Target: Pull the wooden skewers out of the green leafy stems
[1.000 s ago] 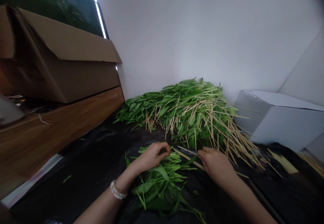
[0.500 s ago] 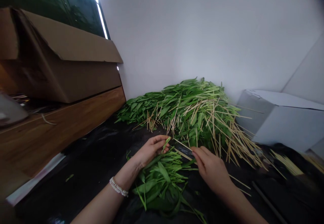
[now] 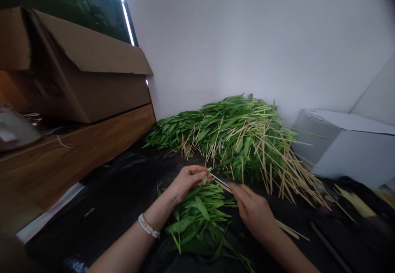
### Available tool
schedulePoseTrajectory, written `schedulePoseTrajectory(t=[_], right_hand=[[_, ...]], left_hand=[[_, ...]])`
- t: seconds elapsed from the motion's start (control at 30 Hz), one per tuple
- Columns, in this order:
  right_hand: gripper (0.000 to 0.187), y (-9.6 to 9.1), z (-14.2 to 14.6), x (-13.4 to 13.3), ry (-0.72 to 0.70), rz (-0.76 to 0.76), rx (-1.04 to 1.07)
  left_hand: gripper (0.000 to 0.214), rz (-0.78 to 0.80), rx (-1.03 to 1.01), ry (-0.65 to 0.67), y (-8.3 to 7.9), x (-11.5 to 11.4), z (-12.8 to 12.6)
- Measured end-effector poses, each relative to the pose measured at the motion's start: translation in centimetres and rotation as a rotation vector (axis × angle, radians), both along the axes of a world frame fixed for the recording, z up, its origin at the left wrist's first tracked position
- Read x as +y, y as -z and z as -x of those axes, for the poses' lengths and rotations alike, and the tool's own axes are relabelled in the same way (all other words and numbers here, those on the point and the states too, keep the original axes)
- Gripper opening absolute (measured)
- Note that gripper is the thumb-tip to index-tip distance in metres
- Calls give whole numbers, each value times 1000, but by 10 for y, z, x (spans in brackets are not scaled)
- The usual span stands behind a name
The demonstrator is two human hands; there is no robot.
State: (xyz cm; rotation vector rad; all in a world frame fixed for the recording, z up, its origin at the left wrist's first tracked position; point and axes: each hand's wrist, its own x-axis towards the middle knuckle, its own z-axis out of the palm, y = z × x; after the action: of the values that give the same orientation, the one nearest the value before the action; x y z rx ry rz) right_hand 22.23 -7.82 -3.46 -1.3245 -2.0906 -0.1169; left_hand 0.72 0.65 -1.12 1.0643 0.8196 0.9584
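My left hand (image 3: 194,178), with a beaded bracelet (image 3: 148,226) at its wrist, pinches a green leafy stem (image 3: 209,172) by its cut end. From the right, my right hand (image 3: 251,205) grips thin wooden skewers (image 3: 219,180); the tip of one meets the stem end at my left fingertips. Whether the tip has entered the stem is too small to tell. Below both hands lies a loose bunch of leafy green stems (image 3: 200,215) on black plastic sheeting (image 3: 114,211). The skewers' rear ends stick out behind my right wrist.
A large heap of leafy stems (image 3: 228,112) with many skewers poking out leans by the white wall. To the right are a white box (image 3: 354,141) and a bundle of skewers (image 3: 354,201). An open cardboard box (image 3: 105,92) sits on a wooden ledge (image 3: 123,131) at left.
My right hand has moved slightly left, closing the gap, so the skewer tip now meets the stem end in my left hand. The view has shifted a little.
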Motion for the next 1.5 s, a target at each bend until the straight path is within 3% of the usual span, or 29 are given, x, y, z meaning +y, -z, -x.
schedulePoseTrajectory(t=[0.6, 0.9, 1.37, 1.5], right_hand=[[34, 8, 4, 1, -27, 43, 92], [35, 10, 8, 3, -43, -30, 103], [32, 7, 18, 2, -83, 4, 126], [29, -1, 10, 3, 9, -87, 174]], left_hand=[[33, -72, 65, 3, -1, -3, -3], [30, -76, 71, 49, 0, -3, -3], [28, -170, 172, 195, -4, -12, -9], [38, -163, 114, 107, -7, -5, -3]])
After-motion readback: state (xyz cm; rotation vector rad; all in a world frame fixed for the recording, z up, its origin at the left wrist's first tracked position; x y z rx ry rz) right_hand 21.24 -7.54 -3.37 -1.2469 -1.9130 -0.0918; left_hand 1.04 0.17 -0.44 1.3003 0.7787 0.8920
